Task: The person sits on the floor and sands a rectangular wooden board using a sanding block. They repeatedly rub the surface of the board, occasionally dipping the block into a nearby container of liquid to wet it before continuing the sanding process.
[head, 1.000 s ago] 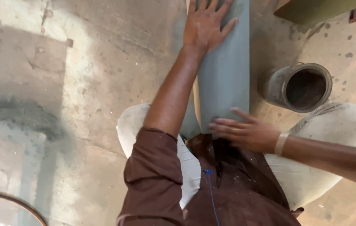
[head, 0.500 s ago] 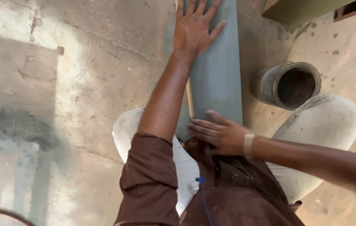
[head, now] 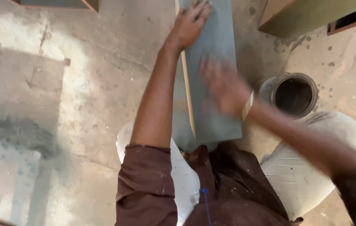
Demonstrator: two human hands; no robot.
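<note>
board [head: 211, 83], long axis running away from the person, top cut off; left hand [head: 190, 23] flat, fingers spread; right hand [head: 224, 86] blurred, fingers unclear.

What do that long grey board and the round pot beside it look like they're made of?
The grey board looks like wood under a matt grey-blue coating: its bare left edge shows as a pale tan strip. The round pot looks like metal, dull and stained, with a thin rim and dark inside, though plastic cannot be ruled out.
</note>
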